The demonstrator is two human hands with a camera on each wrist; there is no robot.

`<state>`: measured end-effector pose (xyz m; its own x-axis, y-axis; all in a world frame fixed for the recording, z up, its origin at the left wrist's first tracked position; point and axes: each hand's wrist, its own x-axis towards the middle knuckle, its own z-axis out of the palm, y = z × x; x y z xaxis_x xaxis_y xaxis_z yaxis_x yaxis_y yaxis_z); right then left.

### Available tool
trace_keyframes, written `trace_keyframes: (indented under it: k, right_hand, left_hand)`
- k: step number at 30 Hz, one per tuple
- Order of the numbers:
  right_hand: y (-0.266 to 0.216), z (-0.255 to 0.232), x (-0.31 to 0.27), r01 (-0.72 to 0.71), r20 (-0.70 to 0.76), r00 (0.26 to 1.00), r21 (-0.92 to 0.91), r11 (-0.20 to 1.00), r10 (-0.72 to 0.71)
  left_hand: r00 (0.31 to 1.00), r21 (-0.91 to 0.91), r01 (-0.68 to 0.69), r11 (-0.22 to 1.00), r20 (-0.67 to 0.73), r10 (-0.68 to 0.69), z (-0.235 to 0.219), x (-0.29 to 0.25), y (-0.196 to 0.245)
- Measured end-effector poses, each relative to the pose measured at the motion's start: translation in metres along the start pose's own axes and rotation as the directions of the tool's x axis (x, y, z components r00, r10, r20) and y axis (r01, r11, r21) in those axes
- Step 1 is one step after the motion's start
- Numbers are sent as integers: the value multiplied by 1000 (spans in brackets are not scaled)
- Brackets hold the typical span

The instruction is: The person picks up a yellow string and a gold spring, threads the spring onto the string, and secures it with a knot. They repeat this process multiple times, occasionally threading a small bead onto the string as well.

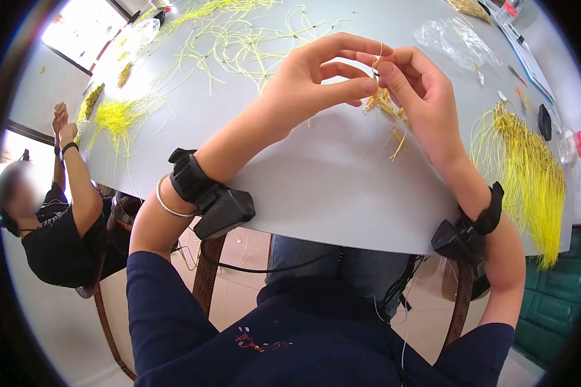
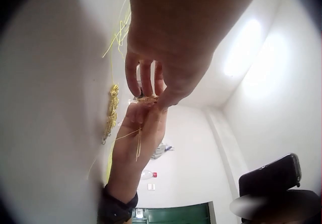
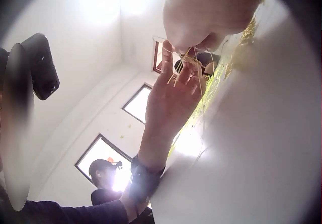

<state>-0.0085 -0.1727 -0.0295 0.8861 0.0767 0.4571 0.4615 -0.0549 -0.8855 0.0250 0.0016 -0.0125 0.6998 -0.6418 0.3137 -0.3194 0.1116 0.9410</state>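
Both hands meet above the table in the head view. The left hand (image 1: 316,77) pinches a thin yellow cord with a small gold braided piece (image 3: 191,60), thumb and index finger bent toward the other hand. Thumb and fingers of the right hand (image 1: 426,97) grip the same piece from the other side, with loose cord ends (image 2: 139,143) hanging below. A small dark spot shows on the piece between the fingertips. Under the hands, a gold braided chain (image 1: 384,103) lies on the table (image 1: 342,206); the fingers partly hide it.
Yellow-green cords (image 1: 239,45) spread over the far table. A dense bundle of gold-topped yellow strands (image 1: 529,174) lies at the right, near a bottle (image 1: 578,145) and a black object (image 1: 544,122). Plastic bags (image 1: 455,42) lie behind. Another person (image 1: 64,219) sits at the left.
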Motion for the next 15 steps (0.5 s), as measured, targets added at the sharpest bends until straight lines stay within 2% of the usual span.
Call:
trace_keyframes:
  k: [1, 8, 10, 11, 12, 13, 14, 15]
  right_hand:
    - [-2, 2, 0, -3, -33, 999, 11, 1000, 3]
    - [-3, 6, -2, -5, -27, 1000, 18, 1000, 5]
    - [2, 7, -1, 77, -46, 996, -99, 992, -82]
    - [1, 5, -1, 78, -47, 995, -99, 992, -83]
    - [-4, 1, -1, 148, 11, 988, -330, 932, -153]
    - [-8, -2, 0, 217, 82, 975, -537, 815, -206]
    - [-9, -5, 1, 217, 82, 975, -537, 815, -205]
    - [-9, -9, 3, 333, 116, 931, -654, 679, -345]
  left_hand:
    - [1000, 22, -5, 1000, -28, 6, 2, 1, -1]
    - [990, 63, 15, 998, -140, -6, -2, 2, -3]
    - [987, 56, 16, 998, -158, -7, -3, 2, -4]
    - [984, 45, 18, 999, -177, -10, -3, 2, -4]
    - [984, 45, 18, 999, -176, -10, -4, 2, -4]
    - [985, 87, 32, 996, -171, -17, -5, 1, -4]
    - [986, 128, 47, 991, -167, -25, -5, 1, -4]
    - [986, 127, 47, 991, -167, -25, -5, 1, -4]
